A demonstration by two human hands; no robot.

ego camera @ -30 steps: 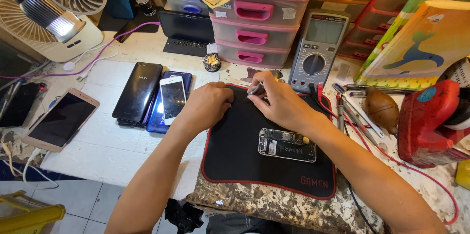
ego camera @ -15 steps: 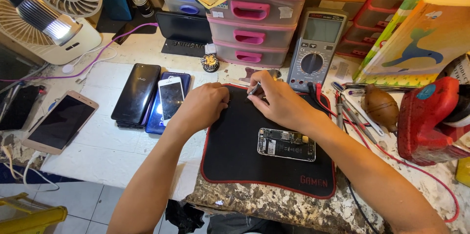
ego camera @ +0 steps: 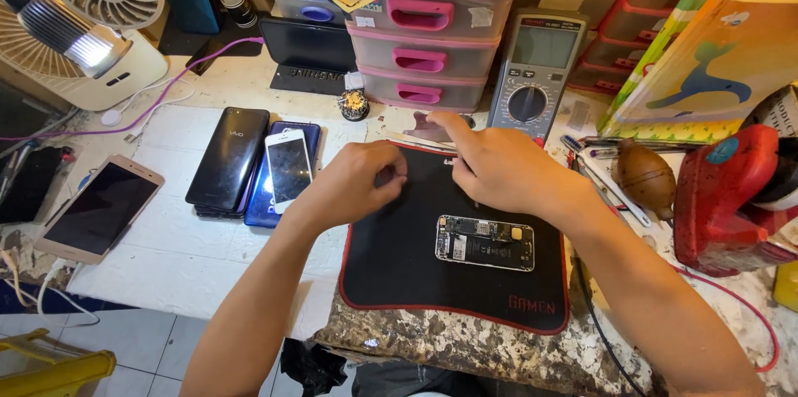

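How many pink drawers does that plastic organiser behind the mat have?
3, stacked: top drawer, middle drawer, bottom drawer, behind the right hand. Any lower one would be hidden.

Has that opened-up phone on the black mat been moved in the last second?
No. The opened phone lies at the same spot on the black mat, the same way off the mat's red-trimmed near edge as before; only the camera view shifted.
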